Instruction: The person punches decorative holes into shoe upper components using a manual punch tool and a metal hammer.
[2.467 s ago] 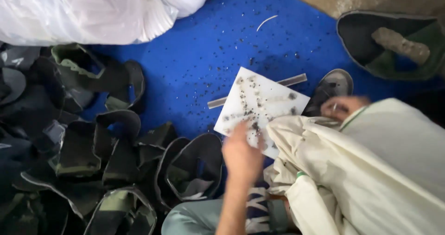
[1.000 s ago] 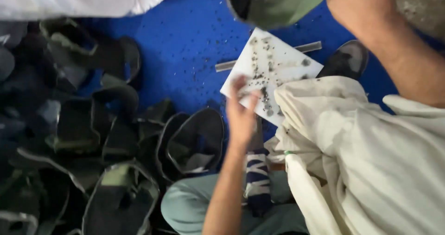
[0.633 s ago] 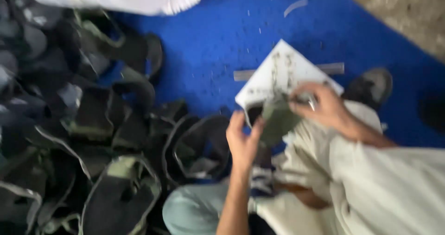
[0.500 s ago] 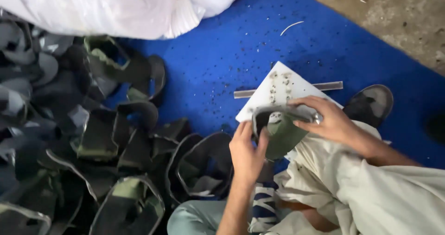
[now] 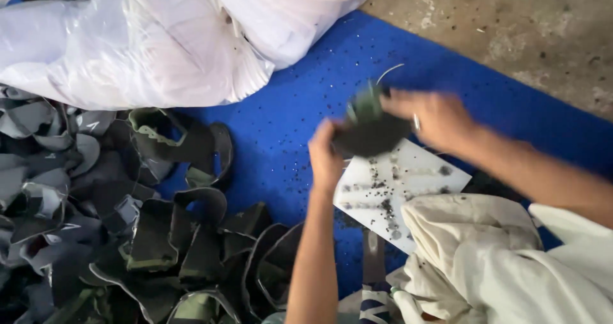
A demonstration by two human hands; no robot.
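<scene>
We note a blue mat (image 5: pixel 300 126) laid over a bare concrete floor (image 5: pixel 511 23), the mat speckled with dark grit. A bulging white plastic sack (image 5: pixel 159 36) lies along its upper edge. Lighting is even daylight, without hard shadows.

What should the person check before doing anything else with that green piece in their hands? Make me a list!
1. Both hands on the piece: ok. The left hand and the right hand grip the dark green shoe piece from either side.
2. Piece lifted off the white board: ok, it is held above it.
3. Which way the piece faces: cannot tell, it is blurred.
4. Board surface clean: not ok, dark specks cover it.
5. Blue mat clean: not ok, specks are scattered there too.
6. Pile of shoe pieces apart from the board: ok, it lies to the left.
</scene>
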